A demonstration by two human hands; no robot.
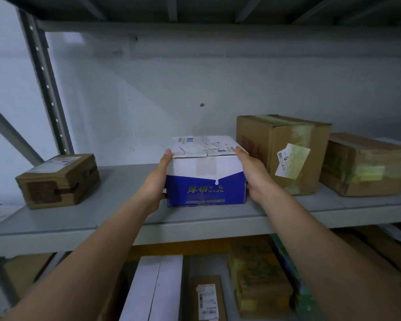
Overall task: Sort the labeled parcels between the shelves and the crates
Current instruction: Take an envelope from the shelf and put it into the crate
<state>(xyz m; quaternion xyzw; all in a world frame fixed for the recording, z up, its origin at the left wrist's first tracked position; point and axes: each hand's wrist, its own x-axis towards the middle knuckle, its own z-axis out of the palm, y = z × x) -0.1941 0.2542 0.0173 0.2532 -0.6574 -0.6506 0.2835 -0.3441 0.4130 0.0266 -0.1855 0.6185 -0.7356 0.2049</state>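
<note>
A blue and white parcel with gold lettering and a label on top stands on the grey metal shelf, near its front edge. My left hand grips its left side, thumb at the top edge. On the right side my right hand holds it the same way, thumb on the top corner. The fingers of both hands are hidden behind the parcel's sides.
A small brown box sits at the shelf's left. A tall brown box with a peeling label stands close on the right, then a flat taped box. Below, the lower shelf holds a white box and several brown parcels.
</note>
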